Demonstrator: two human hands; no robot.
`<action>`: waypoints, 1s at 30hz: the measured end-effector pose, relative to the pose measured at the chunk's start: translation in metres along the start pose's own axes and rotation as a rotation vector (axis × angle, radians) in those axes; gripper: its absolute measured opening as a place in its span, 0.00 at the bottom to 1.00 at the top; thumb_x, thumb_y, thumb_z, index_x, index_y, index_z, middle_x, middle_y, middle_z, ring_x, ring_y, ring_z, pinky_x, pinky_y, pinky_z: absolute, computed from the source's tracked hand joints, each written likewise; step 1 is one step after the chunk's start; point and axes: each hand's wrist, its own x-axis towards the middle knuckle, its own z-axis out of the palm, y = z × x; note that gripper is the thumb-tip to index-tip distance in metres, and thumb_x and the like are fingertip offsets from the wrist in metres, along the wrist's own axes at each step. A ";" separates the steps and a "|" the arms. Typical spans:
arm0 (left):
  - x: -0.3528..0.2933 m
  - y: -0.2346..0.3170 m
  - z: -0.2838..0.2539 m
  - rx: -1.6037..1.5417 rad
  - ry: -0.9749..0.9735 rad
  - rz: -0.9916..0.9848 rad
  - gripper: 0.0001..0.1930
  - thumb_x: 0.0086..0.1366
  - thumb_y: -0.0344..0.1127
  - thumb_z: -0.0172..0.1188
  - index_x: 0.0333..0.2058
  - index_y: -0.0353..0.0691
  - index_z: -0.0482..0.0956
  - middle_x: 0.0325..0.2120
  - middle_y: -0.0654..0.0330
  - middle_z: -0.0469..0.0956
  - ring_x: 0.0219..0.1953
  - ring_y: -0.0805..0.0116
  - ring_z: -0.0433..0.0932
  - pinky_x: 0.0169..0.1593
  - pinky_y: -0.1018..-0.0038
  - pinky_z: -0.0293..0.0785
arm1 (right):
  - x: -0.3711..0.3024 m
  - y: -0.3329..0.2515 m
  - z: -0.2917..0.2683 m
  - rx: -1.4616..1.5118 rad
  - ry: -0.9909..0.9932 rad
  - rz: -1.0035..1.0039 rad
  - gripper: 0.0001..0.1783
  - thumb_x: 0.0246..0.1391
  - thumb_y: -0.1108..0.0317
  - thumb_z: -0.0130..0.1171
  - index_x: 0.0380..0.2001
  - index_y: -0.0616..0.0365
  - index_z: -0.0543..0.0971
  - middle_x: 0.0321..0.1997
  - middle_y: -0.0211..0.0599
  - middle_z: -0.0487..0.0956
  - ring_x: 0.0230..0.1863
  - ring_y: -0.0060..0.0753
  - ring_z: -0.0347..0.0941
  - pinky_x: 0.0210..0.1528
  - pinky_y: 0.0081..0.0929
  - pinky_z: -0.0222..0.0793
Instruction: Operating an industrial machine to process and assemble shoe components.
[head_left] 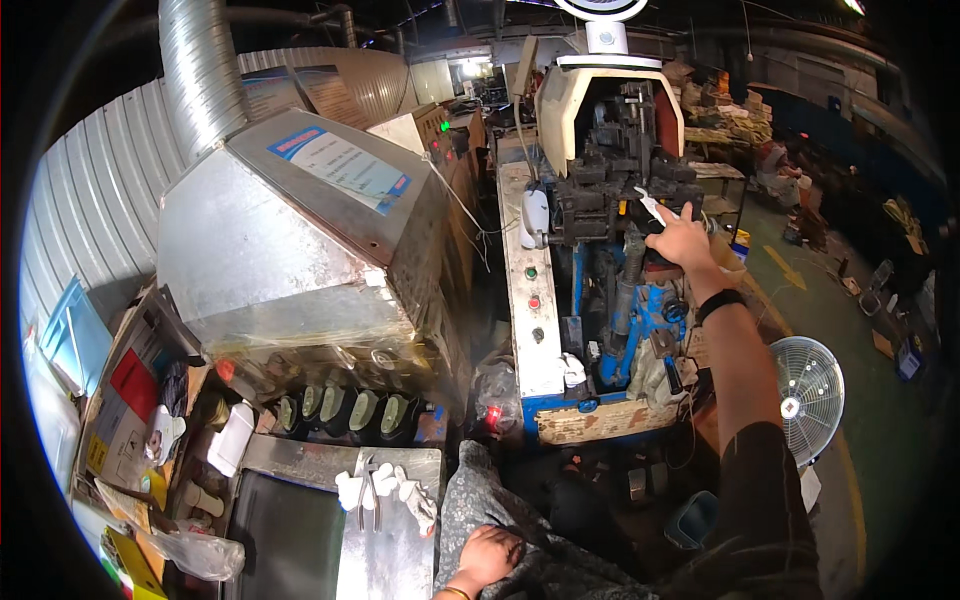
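My right arm stretches forward to the machine (625,190). A narrow white piece (650,206) sits at the fingertips of my right hand (684,240), pinched between thumb and forefinger as far as I can make out. It points up and left toward the machine's dark metal head. A black band circles the wrist. Low in the view, my left hand (490,553) rests on the grey patterned cloth (475,490) over my lap, its fingers curled in with nothing visible in them. Left of it, pincers with white-wrapped handles (368,487) and a white glove (416,502) lie on a metal tabletop (385,560).
A big sheet-metal hood (270,240) stands at left, with several dark shoe-like forms (365,412) below it. A panel with buttons (535,300) runs beside the machine. At right are a round floor fan (795,402) and a green floor; a cluttered shelf (125,400) stands far left.
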 end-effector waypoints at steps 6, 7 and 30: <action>-0.007 -0.002 -0.003 0.006 0.028 -0.018 0.09 0.56 0.41 0.62 0.34 0.47 0.85 0.33 0.64 0.84 0.42 0.66 0.81 0.55 0.69 0.68 | -0.046 -0.010 0.014 0.010 -0.005 0.009 0.44 0.52 0.42 0.58 0.70 0.39 0.58 0.65 0.60 0.61 0.58 0.62 0.66 0.58 0.48 0.67; -0.009 -0.004 0.001 -0.007 0.015 -0.019 0.10 0.56 0.41 0.62 0.34 0.48 0.85 0.34 0.65 0.84 0.42 0.66 0.80 0.56 0.69 0.67 | -0.051 -0.001 0.019 -0.010 -0.027 -0.003 0.44 0.53 0.43 0.58 0.70 0.39 0.57 0.66 0.60 0.60 0.58 0.63 0.66 0.58 0.48 0.68; 0.012 0.035 -0.099 -1.658 0.582 -0.278 0.39 0.70 0.63 0.46 0.67 0.38 0.54 0.62 0.48 0.64 0.64 0.60 0.63 0.67 0.59 0.60 | -0.456 -0.093 0.000 1.003 -0.279 -0.851 0.68 0.38 0.45 0.77 0.70 0.67 0.46 0.73 0.65 0.49 0.72 0.62 0.51 0.68 0.49 0.54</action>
